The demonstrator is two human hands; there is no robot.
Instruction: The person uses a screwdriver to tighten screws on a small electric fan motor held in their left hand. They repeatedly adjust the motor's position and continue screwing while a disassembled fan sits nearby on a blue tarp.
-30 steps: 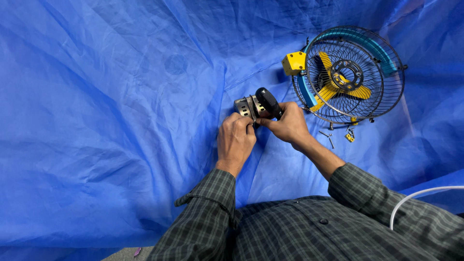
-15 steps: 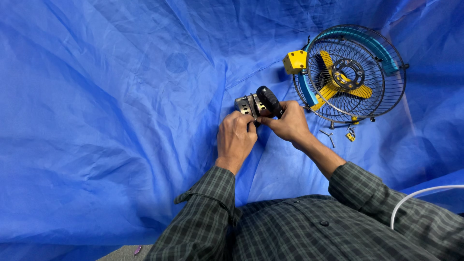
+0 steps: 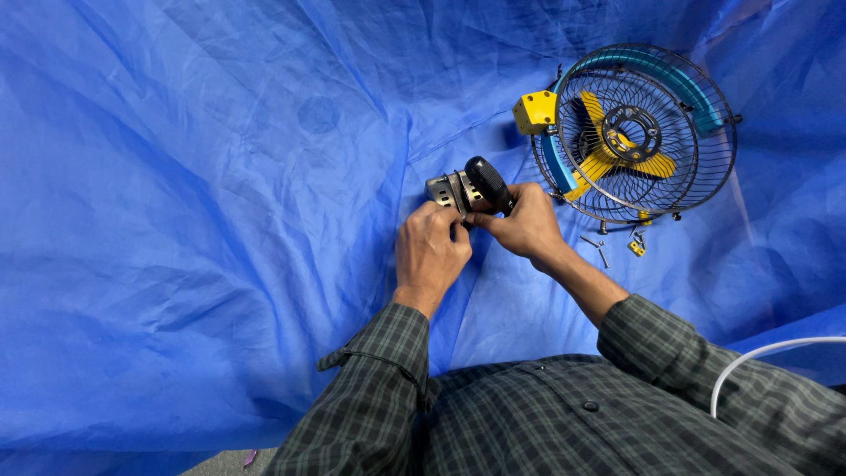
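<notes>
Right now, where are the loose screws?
In the head view the loose screws lie on the blue tarp right of centre, just below the wire fan guard, beside a small yellow piece and right of the right hand.

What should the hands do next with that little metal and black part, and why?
Probably keep the small motor part steady and work on its metal bracket end. Both the left hand and right hand grip it above the blue tarp, while loose screws lie beside the caged fan.

white cable (image 3: 749,361) cut off, screws (image 3: 596,249) — tiny
</notes>
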